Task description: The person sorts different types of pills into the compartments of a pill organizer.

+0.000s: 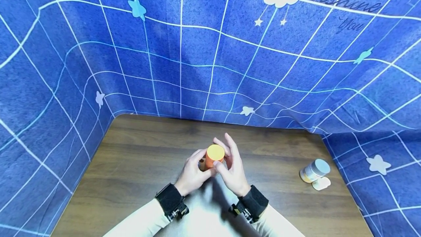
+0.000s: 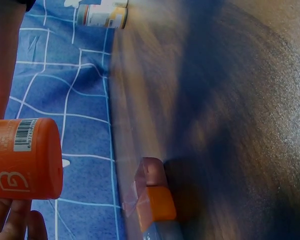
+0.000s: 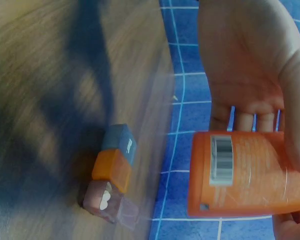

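Observation:
An orange bottle (image 1: 210, 161) with a yellow-orange top (image 1: 215, 152) is held upright above the wooden table. My left hand (image 1: 192, 173) grips its left side; in the right wrist view the thumb crosses the bottle (image 3: 250, 175) and the fingers pass behind it. My right hand (image 1: 234, 173) touches the front of the bottle with its thumb, while its other fingers extend loosely behind the top. Below, in the right wrist view, a grey-blue block (image 3: 118, 138), an orange block (image 3: 110, 167) and a brownish block (image 3: 99, 196) stand in a row, mostly hidden by the hands from above.
On the right of the wooden table (image 1: 141, 156) a pale jar (image 1: 309, 174) with a grey lid stands beside a small white piece (image 1: 321, 183). A blue curtain (image 1: 197, 54) with white lines and stars surrounds the table's back and sides.

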Demonstrator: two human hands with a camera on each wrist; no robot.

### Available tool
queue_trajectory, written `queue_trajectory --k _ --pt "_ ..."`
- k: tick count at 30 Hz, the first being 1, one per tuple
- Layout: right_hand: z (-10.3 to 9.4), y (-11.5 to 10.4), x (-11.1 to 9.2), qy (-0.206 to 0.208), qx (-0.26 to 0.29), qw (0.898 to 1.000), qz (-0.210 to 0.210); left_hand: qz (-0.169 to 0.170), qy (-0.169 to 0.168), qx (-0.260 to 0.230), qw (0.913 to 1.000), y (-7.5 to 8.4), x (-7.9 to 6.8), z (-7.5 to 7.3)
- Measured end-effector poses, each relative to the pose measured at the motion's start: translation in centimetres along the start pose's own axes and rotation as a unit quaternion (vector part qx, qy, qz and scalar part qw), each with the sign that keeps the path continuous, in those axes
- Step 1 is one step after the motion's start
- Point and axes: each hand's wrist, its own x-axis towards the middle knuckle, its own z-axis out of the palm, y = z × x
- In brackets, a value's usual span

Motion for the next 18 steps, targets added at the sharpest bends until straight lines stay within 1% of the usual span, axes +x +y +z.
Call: queue_trajectory --k 2,6,9,11,13,15,16,18 --pt "-0.01 0.07 -0.01 0.012 -0.009 1.000 0.008 -0.005 0.001 -0.001 1.0000 0.00 -0.03 -0.03" --pt "0.21 -0.06 -0.01 0.047 -0.065 0.996 0.045 0.002 0.000 0.007 1.0000 0.10 -0.09 0.14" --pt "0.33 -0.24 -0.01 0.049 -0.085 0.994 0.057 0.010 -0.001 0.010 0.9999 0.18 -0.07 0.26" --pt "0.28 -0.23 -0.02 0.034 -0.068 0.996 0.046 0.013 0.000 0.012 0.9999 0.15 0.00 0.26" --pt "0.18 -0.20 -0.01 0.014 -0.041 0.999 0.027 0.012 0.004 0.011 0.9999 0.13 0.08 0.16" --pt "0.08 -0.06 -0.04 0.003 -0.016 1.000 0.010 0.011 0.004 0.011 0.9999 0.14 0.14 0.04" --pt "0.05 -0.01 -0.05 0.001 -0.010 1.000 0.006 0.010 0.005 0.010 0.9999 0.15 0.15 -0.01" --pt "0.07 0.02 -0.09 0.012 -0.021 1.000 0.013 0.010 0.007 0.006 0.9999 0.23 0.12 -0.06"
